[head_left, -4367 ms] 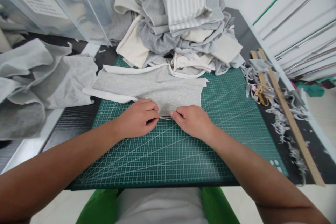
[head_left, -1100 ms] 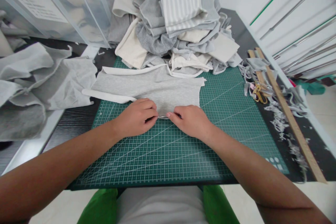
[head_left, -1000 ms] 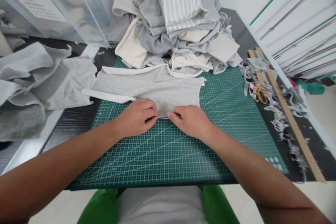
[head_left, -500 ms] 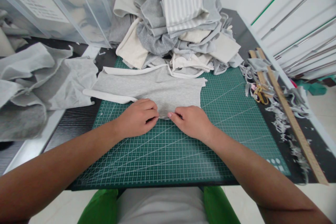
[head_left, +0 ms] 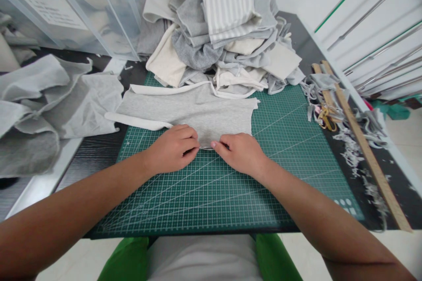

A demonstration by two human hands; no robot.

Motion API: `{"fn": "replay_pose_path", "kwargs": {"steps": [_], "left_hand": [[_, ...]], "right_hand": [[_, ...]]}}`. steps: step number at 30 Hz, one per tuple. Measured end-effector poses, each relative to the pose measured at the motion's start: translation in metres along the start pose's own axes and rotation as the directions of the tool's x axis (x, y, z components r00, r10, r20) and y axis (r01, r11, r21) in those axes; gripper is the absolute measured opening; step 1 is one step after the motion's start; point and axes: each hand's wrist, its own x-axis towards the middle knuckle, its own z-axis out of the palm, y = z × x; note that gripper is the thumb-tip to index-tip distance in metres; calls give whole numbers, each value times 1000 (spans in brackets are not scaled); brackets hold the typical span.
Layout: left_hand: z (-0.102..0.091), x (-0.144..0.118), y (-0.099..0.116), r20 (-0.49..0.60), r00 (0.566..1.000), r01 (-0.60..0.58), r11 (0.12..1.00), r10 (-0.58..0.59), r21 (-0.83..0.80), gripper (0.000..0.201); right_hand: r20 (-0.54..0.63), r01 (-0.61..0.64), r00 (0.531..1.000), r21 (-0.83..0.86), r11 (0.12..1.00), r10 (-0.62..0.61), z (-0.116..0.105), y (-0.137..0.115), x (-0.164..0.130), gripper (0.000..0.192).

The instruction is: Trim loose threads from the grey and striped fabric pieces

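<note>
The grey cloth piece [head_left: 187, 107] lay flat on the far half of the green cutting mat [head_left: 231, 193], its long axis running left to right, with white strips along its far edge and its near-left edge. Its near edge sat right at the fingertips of both hands, so the cloth spread away from the grip toward the far side, and neither hand was clearly nearer: they met at the middle of that edge.

The left hand [head_left: 171, 149] was curled nearly closed, fingers folded down and pinching the near edge of the cloth. The right hand [head_left: 240, 153] mirrored it, fingers bent and pressed together on the same edge, thumb tip just beside the left hand's fingers. Between the two, a thin pale sliver of something showed at the edge; it was too small to tell what it was.

Beyond the cloth, a heap of folded fabric [head_left: 227, 26] in grey, cream and stripes rose at the far side of the mat, touching the cloth's far edge. To the left lay crumpled grey sheets [head_left: 56, 101], with clear plastic bins [head_left: 82, 9] behind them. Well apart on the right, a wooden ruler [head_left: 362, 145] lay among scraps [head_left: 349, 140] and scissors [head_left: 326, 116]
</note>
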Motion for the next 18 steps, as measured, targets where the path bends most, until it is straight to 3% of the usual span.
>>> {"fn": "replay_pose_path", "kwargs": {"steps": [18], "left_hand": [[0,0,0,11,1000,-12,1000,12,14,13]], "right_hand": [[-16,4,1000,7,1000,-4,-1,0,0,52]]}}
